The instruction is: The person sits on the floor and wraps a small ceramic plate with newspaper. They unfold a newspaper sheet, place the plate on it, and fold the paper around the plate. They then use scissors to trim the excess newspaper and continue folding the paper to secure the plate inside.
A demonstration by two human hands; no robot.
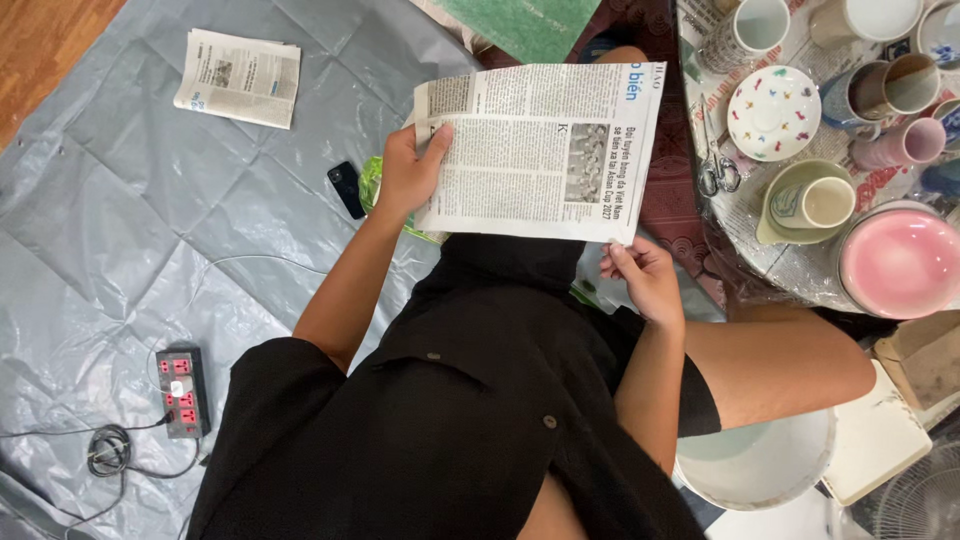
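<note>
A power strip (183,392) lies on the grey tarp (120,240). My left hand (408,170) and right hand (640,275) grip a newspaper sheet (545,150) over my lap, fingers closed on its edges. Cups (895,90) crowd the counter (760,220).

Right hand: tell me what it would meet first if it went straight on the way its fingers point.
The right hand already pinches the newspaper sheet at its lower corner; going straight on, it would likely meet more of that sheet.
</note>
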